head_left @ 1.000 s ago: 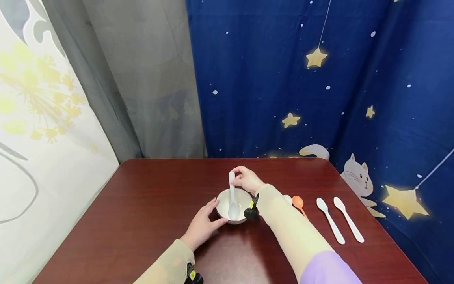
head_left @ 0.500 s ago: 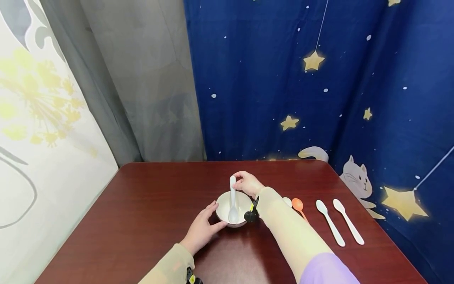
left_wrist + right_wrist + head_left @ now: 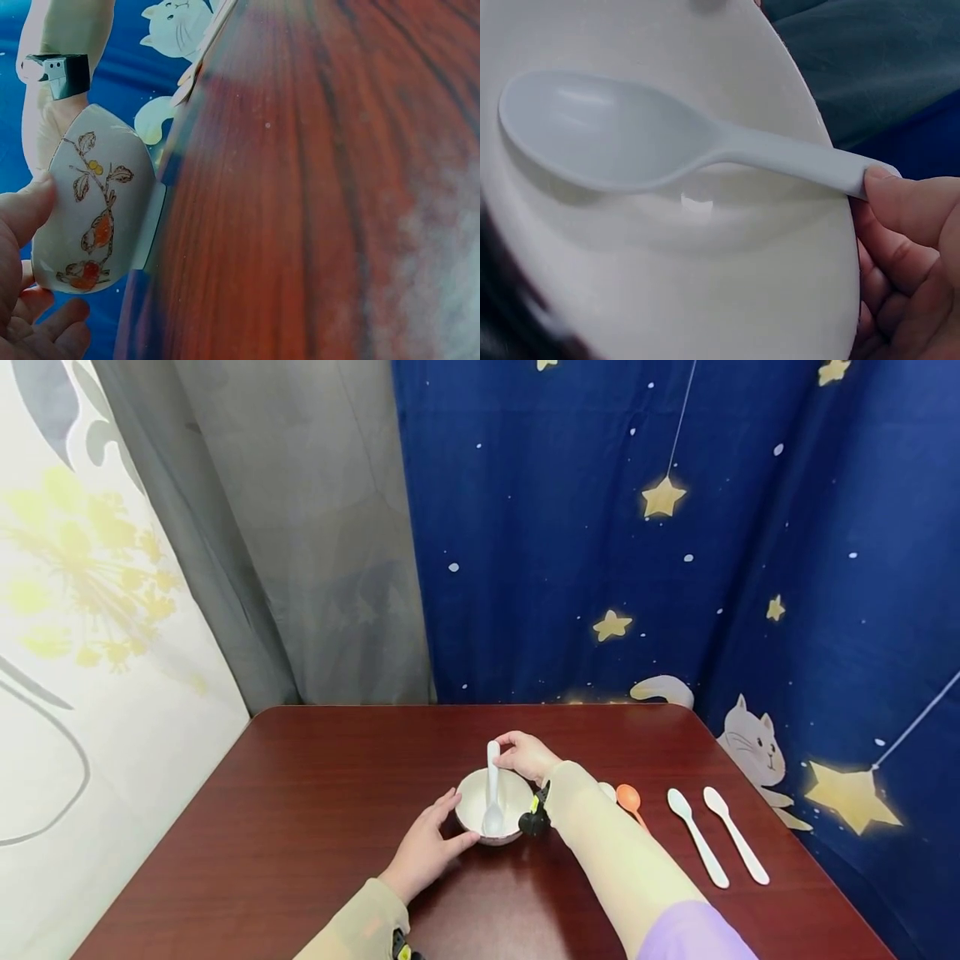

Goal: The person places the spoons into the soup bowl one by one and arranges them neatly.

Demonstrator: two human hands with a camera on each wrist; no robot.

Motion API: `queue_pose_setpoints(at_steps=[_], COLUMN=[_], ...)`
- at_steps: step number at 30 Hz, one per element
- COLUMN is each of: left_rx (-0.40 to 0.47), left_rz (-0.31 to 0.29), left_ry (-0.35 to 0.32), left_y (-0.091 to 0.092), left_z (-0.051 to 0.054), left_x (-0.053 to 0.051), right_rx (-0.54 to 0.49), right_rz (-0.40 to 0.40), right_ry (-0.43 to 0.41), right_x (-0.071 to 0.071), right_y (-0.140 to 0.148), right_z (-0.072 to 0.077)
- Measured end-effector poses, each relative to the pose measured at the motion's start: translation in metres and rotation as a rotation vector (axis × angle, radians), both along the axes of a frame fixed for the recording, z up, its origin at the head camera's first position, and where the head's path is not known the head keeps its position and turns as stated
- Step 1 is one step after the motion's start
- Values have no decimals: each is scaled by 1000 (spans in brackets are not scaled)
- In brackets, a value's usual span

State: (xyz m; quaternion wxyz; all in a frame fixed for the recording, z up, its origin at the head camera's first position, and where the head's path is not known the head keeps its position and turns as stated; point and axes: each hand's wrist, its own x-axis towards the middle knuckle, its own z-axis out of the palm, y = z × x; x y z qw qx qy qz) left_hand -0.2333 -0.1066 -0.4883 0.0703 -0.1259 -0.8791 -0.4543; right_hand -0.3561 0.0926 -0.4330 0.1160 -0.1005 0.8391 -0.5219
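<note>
A white bowl stands mid-table; the left wrist view shows fruit and leaves painted on the outside of the bowl. A white spoon leans in it, its head low inside and its handle over the far rim. My right hand pinches the handle end; in the right wrist view the thumb of the right hand presses on the spoon. My left hand holds the bowl's near left side, thumb and fingers spread around the rim. The left hand touches the bowl's wall in the left wrist view.
Right of the bowl, an orange spoon and another white one lie partly hidden by my right sleeve. Two white spoons lie farther right on the brown table. Curtains hang behind the table's far edge.
The head view has tilted slightly upward, so the table sits lower in it. Both hands keep their hold, and the spoon stays leaning in the bowl.
</note>
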Motion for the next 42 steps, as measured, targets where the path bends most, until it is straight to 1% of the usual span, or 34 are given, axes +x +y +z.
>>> queue_pose_setpoints(at_steps=[4,10,16,21,26,30,35,38,42], left_rx=[-6,1,-10,-10,-19,-22,0,5,10], left_rz=[0,-1,9,15,7,6,8,9,1], left_ry=[1,0,21,37,45,33,8,5,7], left_y=[0,0,0,1,1,1,1,1,0], left_z=[0,0,-2,-4,-3,-2,-2,-2,-3], left_x=[0,0,0,0,-1,0,0,0,-1], right_rx=[24,52,17,-10,-22,-43,-31,-17,0], right_rz=[6,10,-7,-34,-91,-144,-202,-218,-228], right_ry=[-2,31,25,19,37,52,77,100,111], right_x=[1,2,2,6,11,18,29,37,46], right_y=[1,7,14,22,31,38,48,54,63], right_z=[0,-2,-4,-4,-4,-4,-1,2,4])
